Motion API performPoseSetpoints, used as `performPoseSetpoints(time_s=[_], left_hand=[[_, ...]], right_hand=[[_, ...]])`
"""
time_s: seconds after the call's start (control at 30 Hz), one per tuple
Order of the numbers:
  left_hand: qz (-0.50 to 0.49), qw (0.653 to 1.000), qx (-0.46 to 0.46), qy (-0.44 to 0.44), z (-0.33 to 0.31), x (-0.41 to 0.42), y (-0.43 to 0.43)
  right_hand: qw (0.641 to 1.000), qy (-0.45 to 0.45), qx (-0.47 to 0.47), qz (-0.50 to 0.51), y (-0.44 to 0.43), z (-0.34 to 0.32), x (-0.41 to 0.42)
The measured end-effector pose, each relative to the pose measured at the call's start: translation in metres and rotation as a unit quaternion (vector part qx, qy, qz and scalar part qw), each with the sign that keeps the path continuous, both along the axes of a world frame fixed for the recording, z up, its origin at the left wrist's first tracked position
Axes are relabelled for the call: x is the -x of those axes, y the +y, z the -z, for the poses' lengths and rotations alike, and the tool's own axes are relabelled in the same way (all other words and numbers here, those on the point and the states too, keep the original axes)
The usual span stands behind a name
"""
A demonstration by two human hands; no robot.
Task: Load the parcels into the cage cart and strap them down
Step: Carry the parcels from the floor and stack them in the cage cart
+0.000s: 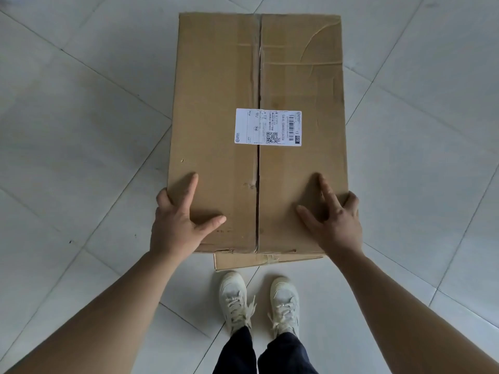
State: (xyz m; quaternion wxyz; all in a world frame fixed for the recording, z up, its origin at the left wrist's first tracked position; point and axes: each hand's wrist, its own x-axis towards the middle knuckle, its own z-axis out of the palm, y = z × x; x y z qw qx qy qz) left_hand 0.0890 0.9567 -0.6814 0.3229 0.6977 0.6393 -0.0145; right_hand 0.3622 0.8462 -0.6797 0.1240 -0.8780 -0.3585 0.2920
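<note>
1. Parcel position. The parcel (216,103) sits at the centre of your view. Its long axis runs from 6 o'clock to 12 o'clock, and its top face is towards you. A centre seam (258,76) runs the same way, and a white shipping label (268,127) lies across it at mid-length. You cannot tell whether the parcel rests on the floor (81,130) or is lifted off it.

2. Hand position. Your left hand (178,225) grips the corner at 7 o'clock. Your right hand (334,225) grips the corner at 5 o'clock. On each hand the thumb and forefinger lie spread on the top face. The other fingers (163,197) bend over the side edge.

3. Edges. The far right panel, at 1 o'clock, shows curved creases. A taped strip of cardboard (267,260) shows just under the near edge. You cannot tell whether it belongs to this parcel.

4. Clearance. Pale floor tiles show beside the parcel at 9 o'clock, 12 o'clock and 3 o'clock. Your shoes (233,295) stand at 6 o'clock, near the near edge but apart from it.
</note>
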Motion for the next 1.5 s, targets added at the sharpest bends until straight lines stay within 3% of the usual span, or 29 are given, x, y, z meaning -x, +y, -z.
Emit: performPoseSetpoints(time_s=[0.43,0.97,1.27,1.5], left_hand=[[-0.075,0.996,-0.032,0.032,-0.06,-0.008,0.018],[-0.198,0.975,-0.088,0.053,-0.234,0.05,-0.015],[-0.349,0.928,-0.125,0.035,-0.374,0.079,-0.099],[-0.47,0.867,-0.161,0.036,-0.453,0.11,-0.19]], right_hand=[[0.998,-0.04,-0.021,0.051,0.025,-0.056,-0.004],[0.994,-0.035,-0.054,-0.093,0.054,-0.221,0.035],[0.96,-0.048,-0.11,-0.252,0.06,-0.365,0.066],[0.911,-0.042,-0.156,-0.379,0.044,-0.457,0.119]])
